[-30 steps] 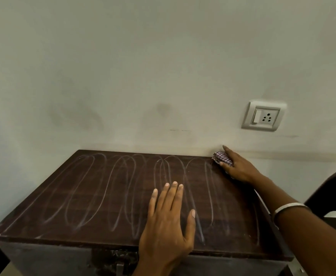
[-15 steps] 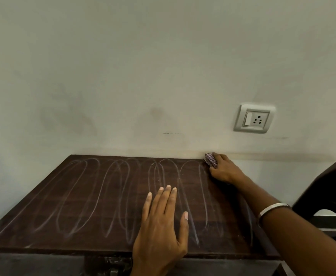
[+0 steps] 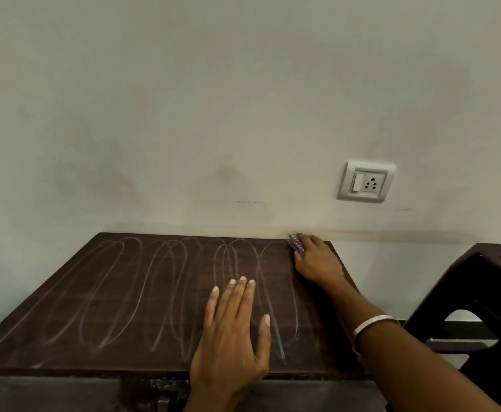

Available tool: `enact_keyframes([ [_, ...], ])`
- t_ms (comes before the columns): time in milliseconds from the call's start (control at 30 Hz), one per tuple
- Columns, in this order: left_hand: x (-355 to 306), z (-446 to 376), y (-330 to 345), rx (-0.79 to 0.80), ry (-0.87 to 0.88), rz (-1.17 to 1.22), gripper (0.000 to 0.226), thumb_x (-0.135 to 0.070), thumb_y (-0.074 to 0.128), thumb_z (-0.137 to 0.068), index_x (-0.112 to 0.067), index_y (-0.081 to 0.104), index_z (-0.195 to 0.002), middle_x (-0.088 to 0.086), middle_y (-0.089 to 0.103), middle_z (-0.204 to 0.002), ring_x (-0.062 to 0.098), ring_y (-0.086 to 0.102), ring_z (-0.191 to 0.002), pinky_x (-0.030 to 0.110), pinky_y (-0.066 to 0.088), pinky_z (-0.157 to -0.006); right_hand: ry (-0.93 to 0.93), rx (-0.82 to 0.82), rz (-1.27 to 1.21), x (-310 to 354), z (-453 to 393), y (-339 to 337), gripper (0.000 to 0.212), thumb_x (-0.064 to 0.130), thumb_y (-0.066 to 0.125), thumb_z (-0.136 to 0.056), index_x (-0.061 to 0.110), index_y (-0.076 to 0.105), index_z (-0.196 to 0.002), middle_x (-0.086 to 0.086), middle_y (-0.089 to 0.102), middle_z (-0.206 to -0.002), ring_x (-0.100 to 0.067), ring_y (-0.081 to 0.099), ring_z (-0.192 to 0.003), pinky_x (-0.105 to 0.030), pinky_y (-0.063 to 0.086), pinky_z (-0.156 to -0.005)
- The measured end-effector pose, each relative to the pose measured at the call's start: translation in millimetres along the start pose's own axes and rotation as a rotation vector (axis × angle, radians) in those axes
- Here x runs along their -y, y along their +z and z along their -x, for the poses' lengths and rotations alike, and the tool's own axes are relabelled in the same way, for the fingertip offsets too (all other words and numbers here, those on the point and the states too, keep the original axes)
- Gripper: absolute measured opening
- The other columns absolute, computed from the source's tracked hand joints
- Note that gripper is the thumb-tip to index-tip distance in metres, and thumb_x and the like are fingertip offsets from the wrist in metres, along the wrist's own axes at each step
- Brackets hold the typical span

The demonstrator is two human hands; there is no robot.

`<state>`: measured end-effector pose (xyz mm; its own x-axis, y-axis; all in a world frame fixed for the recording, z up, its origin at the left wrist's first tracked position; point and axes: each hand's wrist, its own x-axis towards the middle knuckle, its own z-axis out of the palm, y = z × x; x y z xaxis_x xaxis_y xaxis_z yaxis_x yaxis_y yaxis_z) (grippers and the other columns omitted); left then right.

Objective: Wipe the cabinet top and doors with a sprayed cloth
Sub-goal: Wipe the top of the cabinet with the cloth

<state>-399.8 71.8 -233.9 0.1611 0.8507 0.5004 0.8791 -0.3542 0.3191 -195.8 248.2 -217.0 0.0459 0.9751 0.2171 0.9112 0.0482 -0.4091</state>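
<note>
The dark brown cabinet top (image 3: 94,298) stands against a pale wall and carries looping white streaks across most of its surface. My right hand (image 3: 317,263) presses a small checked cloth (image 3: 297,244) onto the far right corner, close to the wall. Only a bit of the cloth shows past my fingers. My left hand (image 3: 231,337) lies flat, fingers spread, near the front edge at the middle. The cabinet doors below the front edge are mostly out of view.
A white wall socket with a switch (image 3: 365,181) sits above the right corner. A dark plastic stool (image 3: 487,292) stands right of the cabinet. A metal bangle (image 3: 372,322) circles my right wrist. A latch (image 3: 163,394) shows under the front edge.
My right hand slid the cloth a little to the left along the back edge, and its fingers curled over it. The view tilted up slightly. My left hand stayed flat.
</note>
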Motion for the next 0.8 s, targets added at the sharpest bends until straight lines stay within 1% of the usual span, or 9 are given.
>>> enact_keyframes([
  [100, 0.2, 1.3, -1.4, 0.0, -0.013, -0.01, 0.066, -0.053, 0.018, -0.094, -0.019, 0.031, -0.149, -0.005, 0.028, -0.155, 0.009, 0.015, -0.145, 0.034, -0.003, -0.119, 0.017, -0.004, -0.021, -0.1, 4.8, -2.9, 0.056, 0.038, 0.041, -0.096, 0.025, 0.032, -0.15, -0.004, 0.034, -0.155, -0.025, 0.033, -0.141, -0.04, 0.027, -0.117],
  [200, -0.4, 0.6, -1.3, -0.002, -0.017, -0.006, 0.065, -0.053, 0.02, -0.094, -0.019, 0.031, -0.148, -0.005, 0.029, -0.155, 0.01, 0.016, -0.145, 0.034, -0.002, -0.119, 0.12, -0.059, -0.022, -15.2, 7.8, -10.6, 0.056, 0.038, 0.041, -0.096, 0.026, 0.033, -0.149, -0.004, 0.034, -0.155, -0.026, 0.037, -0.138, -0.041, 0.032, -0.113],
  [300, -0.2, 0.8, 0.2, 0.002, -0.008, -0.002, 0.064, -0.051, 0.023, -0.094, -0.017, 0.034, -0.147, -0.003, 0.032, -0.154, 0.012, 0.019, -0.145, 0.036, 0.001, -0.118, 0.197, -0.062, -0.019, -24.3, 9.4, -16.5, 0.056, 0.038, 0.042, -0.095, 0.025, 0.033, -0.15, -0.006, 0.033, -0.155, -0.029, 0.038, -0.137, -0.044, 0.034, -0.111],
  [433, -0.7, 1.1, 0.8, -0.001, -0.003, -0.025, 0.062, -0.049, 0.025, -0.095, -0.015, 0.038, -0.145, 0.0, 0.038, -0.151, 0.014, 0.026, -0.143, 0.038, 0.005, -0.118, 0.167, -0.081, 0.031, -13.0, 17.7, -13.5, 0.056, 0.036, 0.042, -0.096, 0.024, 0.033, -0.149, -0.007, 0.037, -0.152, -0.028, 0.039, -0.136, -0.043, 0.033, -0.113],
  [600, -0.5, 1.5, 0.9, 0.004, -0.012, -0.051, 0.065, -0.052, 0.016, -0.095, -0.018, 0.028, -0.149, -0.003, 0.028, -0.156, 0.009, 0.014, -0.146, 0.034, -0.006, -0.12, 0.047, -0.061, 0.03, 10.3, 31.5, -2.5, 0.055, 0.038, 0.04, -0.096, 0.024, 0.034, -0.15, -0.007, 0.035, -0.155, -0.026, 0.035, -0.14, -0.041, 0.029, -0.116],
  [667, -0.9, 1.6, -0.4, 0.007, -0.009, -0.047, 0.065, -0.051, 0.016, -0.095, -0.019, 0.028, -0.149, -0.003, 0.028, -0.156, 0.009, 0.014, -0.146, 0.033, -0.008, -0.119, 0.021, -0.037, 0.023, 7.3, 33.3, -5.3, 0.055, 0.04, 0.039, -0.097, 0.026, 0.032, -0.15, -0.005, 0.033, -0.156, -0.025, 0.034, -0.141, -0.039, 0.029, -0.116],
  [733, -0.7, 2.2, -0.7, 0.003, -0.012, -0.041, 0.066, -0.052, 0.015, -0.094, -0.019, 0.026, -0.15, -0.004, 0.026, -0.156, 0.008, 0.012, -0.146, 0.032, -0.01, -0.118, 0.044, -0.053, 0.019, -4.8, 35.1, -10.7, 0.055, 0.041, 0.039, -0.097, 0.026, 0.033, -0.15, -0.003, 0.034, -0.155, -0.023, 0.037, -0.139, -0.038, 0.032, -0.113],
  [800, -0.6, 2.6, 0.2, -0.005, -0.012, -0.042, 0.066, -0.052, 0.013, -0.094, -0.019, 0.026, -0.15, -0.004, 0.025, -0.157, 0.008, 0.011, -0.146, 0.033, -0.011, -0.118, 0.107, -0.096, 0.016, -17.4, 37.4, -15.9, 0.054, 0.04, 0.04, -0.097, 0.026, 0.034, -0.149, -0.003, 0.036, -0.154, -0.024, 0.039, -0.137, -0.039, 0.033, -0.112],
])
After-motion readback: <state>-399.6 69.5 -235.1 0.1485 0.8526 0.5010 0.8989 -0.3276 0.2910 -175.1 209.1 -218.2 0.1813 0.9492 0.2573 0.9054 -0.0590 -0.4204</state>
